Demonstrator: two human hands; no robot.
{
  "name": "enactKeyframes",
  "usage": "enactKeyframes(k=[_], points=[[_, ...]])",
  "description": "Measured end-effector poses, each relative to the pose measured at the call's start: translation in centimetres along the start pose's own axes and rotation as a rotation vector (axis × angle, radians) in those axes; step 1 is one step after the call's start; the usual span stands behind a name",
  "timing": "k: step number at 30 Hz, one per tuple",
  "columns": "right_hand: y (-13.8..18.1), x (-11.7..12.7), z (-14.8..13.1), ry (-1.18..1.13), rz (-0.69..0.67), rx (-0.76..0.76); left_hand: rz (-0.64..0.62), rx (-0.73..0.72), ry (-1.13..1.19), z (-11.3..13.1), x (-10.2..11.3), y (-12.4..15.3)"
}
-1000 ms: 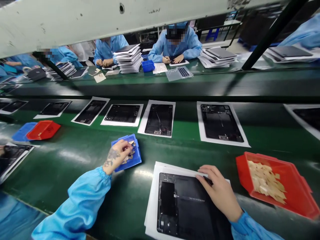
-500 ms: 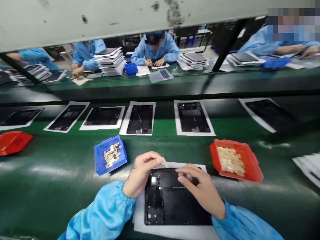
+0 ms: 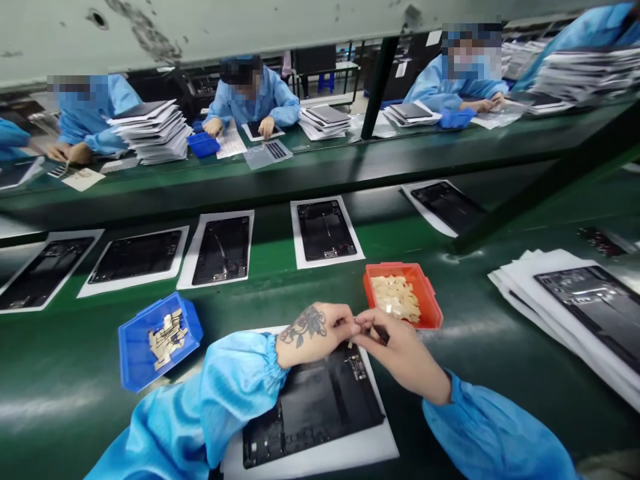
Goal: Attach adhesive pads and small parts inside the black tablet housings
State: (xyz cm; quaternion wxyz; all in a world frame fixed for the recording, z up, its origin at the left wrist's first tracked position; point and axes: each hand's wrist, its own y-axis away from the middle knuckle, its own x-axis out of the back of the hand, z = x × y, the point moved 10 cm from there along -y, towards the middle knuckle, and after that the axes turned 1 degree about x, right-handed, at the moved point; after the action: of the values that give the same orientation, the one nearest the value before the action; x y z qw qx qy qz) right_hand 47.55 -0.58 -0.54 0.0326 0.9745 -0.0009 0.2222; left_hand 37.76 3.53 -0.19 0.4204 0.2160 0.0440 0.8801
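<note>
Green belt (image 3: 75,393), apparently a factory line.

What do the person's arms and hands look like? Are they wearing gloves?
No gloves: both hands are bare. The left hand has a dark flower-like tattoo on its back. The right hand shows no markings. Both arms wear loose, shiny light-blue sleeves, the left sleeve and right sleeve, each gathered with elastic at the wrist.
</note>
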Motion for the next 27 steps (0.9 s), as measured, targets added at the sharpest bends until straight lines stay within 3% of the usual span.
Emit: enactKeyframes(k=[5, 10, 17, 27], points=[[-0.5, 4.3, 4.8, -0.41, 0.286, -0.176, 0.151, -0.08, 0.537, 0.0, -0.1, -2.6], [-0.3, 4.3, 7.0, -0.613, 0.283, -0.271, 0.236, -0.073, 0.517, -1.0, -1.7, -4.2], [-0.3, 5.0, 6.2, -0.517, 0.228, -0.125, 0.134, -0.037, 0.823, -0.3, -3.2, -5.7], [-0.1, 6.6, 5.0, -0.276, 0.245, 0.063, 0.06, 0.002, 0.924, -0.5, -5.1, -6.7]])
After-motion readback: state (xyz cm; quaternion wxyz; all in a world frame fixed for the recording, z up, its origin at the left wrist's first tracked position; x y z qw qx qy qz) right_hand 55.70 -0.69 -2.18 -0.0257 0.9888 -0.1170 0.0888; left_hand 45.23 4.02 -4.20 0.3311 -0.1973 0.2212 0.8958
